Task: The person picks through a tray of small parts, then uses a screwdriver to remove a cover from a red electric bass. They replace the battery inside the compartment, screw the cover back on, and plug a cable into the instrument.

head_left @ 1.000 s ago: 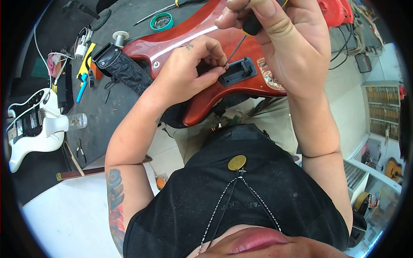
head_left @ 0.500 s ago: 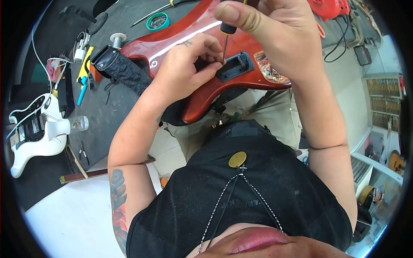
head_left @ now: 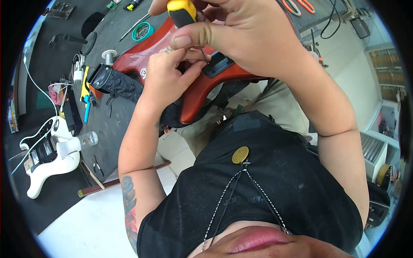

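Note:
A screwdriver (head_left: 182, 13) with a yellow and black handle is in my right hand (head_left: 249, 41), thumb and fingers closed around the handle. Its thin shaft points down to the edge of a black battery box (head_left: 220, 64) set in the back of a red-brown guitar body (head_left: 195, 103). My left hand (head_left: 165, 75) rests on the guitar, its thumb and fingertips pinched together at the screwdriver's tip. Whatever lies between those fingertips is hidden. The right hand covers part of the guitar's back.
On the dark workbench (head_left: 107, 96) are a green dish (head_left: 142, 31) of small parts, a solder spool (head_left: 109, 56), a black strap (head_left: 118, 81) and a blue tool (head_left: 87, 107). A white guitar (head_left: 51, 172) lies at left. Orange-handled pliers (head_left: 305, 5) sit at the far edge.
The view has shifted. My right hand has rolled over with the screwdriver, whose handle now leans left and shows more yellow. My left hand keeps its pinch at the box edge.

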### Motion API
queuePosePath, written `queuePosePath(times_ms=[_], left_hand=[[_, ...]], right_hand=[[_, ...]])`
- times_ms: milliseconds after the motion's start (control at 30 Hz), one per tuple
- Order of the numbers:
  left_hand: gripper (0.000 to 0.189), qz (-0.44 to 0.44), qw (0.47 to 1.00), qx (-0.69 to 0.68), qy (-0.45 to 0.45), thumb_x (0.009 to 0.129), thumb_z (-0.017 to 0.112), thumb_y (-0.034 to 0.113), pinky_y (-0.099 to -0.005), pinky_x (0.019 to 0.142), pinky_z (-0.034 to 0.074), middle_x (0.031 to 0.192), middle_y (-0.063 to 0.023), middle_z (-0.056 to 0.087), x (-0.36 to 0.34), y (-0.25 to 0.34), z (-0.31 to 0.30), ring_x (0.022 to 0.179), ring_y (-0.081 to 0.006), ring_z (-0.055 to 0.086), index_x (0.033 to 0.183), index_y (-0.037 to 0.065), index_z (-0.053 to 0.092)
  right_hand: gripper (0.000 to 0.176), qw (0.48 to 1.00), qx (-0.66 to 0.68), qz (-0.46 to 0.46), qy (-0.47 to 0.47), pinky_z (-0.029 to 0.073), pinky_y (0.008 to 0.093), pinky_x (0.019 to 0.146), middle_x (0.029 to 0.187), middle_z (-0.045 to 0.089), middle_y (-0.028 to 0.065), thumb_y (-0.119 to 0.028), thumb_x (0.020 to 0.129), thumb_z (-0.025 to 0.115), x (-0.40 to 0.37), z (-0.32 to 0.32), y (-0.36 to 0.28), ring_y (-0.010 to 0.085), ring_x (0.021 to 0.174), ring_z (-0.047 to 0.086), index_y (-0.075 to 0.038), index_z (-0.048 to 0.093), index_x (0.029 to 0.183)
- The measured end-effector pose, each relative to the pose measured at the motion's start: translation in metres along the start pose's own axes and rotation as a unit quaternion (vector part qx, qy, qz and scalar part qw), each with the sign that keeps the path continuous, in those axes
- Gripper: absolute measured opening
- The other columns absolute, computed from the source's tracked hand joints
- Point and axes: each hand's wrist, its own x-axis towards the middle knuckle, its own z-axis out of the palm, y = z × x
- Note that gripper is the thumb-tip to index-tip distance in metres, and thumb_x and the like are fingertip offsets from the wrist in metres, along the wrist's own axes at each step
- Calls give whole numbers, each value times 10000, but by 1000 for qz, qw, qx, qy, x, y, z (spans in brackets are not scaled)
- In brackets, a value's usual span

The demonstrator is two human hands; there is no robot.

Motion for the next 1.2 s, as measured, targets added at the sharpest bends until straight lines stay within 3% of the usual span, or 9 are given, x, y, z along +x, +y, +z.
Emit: queuePosePath(times_ms=[67, 467, 567, 667, 767, 833, 933, 1167, 1200], left_hand=[[125, -1, 1000, 20, -2, 820, 773, 23, -309, 679, 577, 905, -64, 771, 0, 2, 0, 751, -208, 749, 940, 33, 743], [178, 38, 999, 27, 9, 801, 774, 14, -297, 629, 548, 853, -43, 756, 2, 1, -1, 674, -174, 698, 972, 60, 756], [183, 34, 999, 40, -1, 799, 773, 13, -305, 640, 555, 852, -47, 754, 1, 2, -3, 692, -178, 703, 976, 57, 752], [186, 32, 998, 51, -9, 797, 770, -1, -305, 655, 563, 876, -59, 753, 2, 0, -3, 740, -191, 727, 974, 52, 751], [193, 111, 992, 56, 14, 784, 781, -3, -309, 673, 569, 902, -73, 752, 4, -6, -2, 780, -218, 741, 968, 44, 749], [235, 124, 991, 56, 11, 767, 815, 23, -322, 689, 575, 896, -81, 751, 4, -8, -2, 787, -243, 742, 991, 31, 743], [302, 71, 996, 48, -8, 759, 846, 73, -360, 782, 580, 996, -110, 742, 0, -5, -3, 892, -287, 729, 1037, 21, 738], [470, 71, 991, 67, -87, 713, 913, 203, -395, 895, 540, 1225, -159, 654, 3, -3, -11, 1094, -352, 640, 1104, 8, 740], [480, 71, 992, 63, -82, 702, 919, 217, -392, 878, 538, 1187, -150, 656, 3, -4, -10, 1071, -342, 640, 1099, 7, 749]], right_hand=[[389, 998, -34, -48, 7, 484, 328, 849, 1031, 633, 82, -113, 866, 803, -3, 0, 1, 213, 948, 606, -55, 647, 1218], [367, 997, -69, 36, -24, 475, 340, 861, 1007, 635, 80, -104, 854, 794, -4, 0, -14, 234, 943, 611, -73, 659, 1194], [368, 998, -57, -18, -5, 482, 342, 859, 1011, 638, 79, -95, 850, 795, -7, 1, -3, 235, 944, 614, -70, 660, 1192], [370, 994, -97, 24, -37, 488, 342, 855, 1016, 641, 78, -84, 844, 796, -7, -1, -7, 235, 950, 616, -67, 662, 1188], [372, 997, -73, -13, -11, 493, 344, 851, 1019, 644, 76, -65, 835, 795, -6, 1, -10, 236, 954, 620, -64, 664, 1183], [361, 997, -55, 46, -25, 498, 349, 850, 1018, 649, 84, -46, 827, 789, -4, 0, -16, 243, 955, 625, -55, 665, 1166], [348, 996, -86, -18, -15, 509, 348, 826, 1011, 652, 98, -26, 819, 779, -5, -2, -8, 256, 931, 633, -45, 665, 1147], [316, 995, -75, -54, -21, 516, 338, 766, 943, 649, 111, -23, 794, 768, 2, -9, -12, 275, 871, 644, -32, 659, 1090], [292, 990, -112, -9, -85, 517, 345, 759, 922, 643, 114, -29, 790, 764, 8, -16, -18, 284, 860, 648, -29, 655, 1061]])
